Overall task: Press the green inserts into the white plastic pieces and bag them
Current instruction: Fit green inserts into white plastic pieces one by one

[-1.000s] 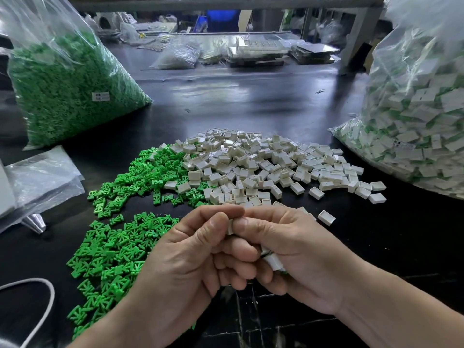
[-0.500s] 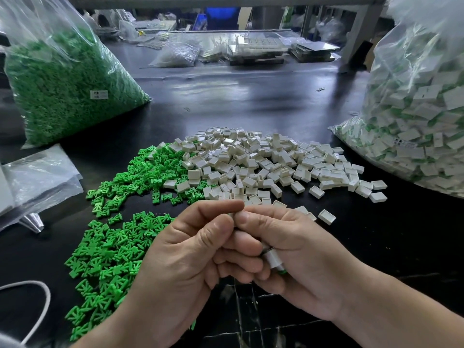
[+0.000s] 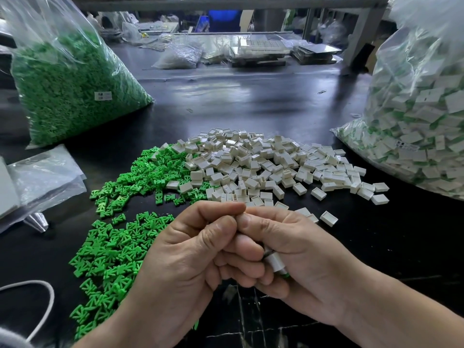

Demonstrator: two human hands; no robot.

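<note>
While hemmed by green inserts (image 3: 113, 249) front-left, white plastic pieces (image 3: 263, 167) ahead, insert bag (image 3: 70, 91) far left, finished bag (image 3: 414, 121) right: left hand (image 3: 185, 259), right hand (image 3: 301, 257) pressed together over table (image 3: 251, 96), fingers curled; white piece (image 3: 275, 263) gripped in right palm; left's hold hidden, cannot tell.

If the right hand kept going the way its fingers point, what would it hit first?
The left hand: the right hand, gripping a white piece, points toward it and the two touch. Past that, probably the loose green inserts, though depth is unclear.
</note>
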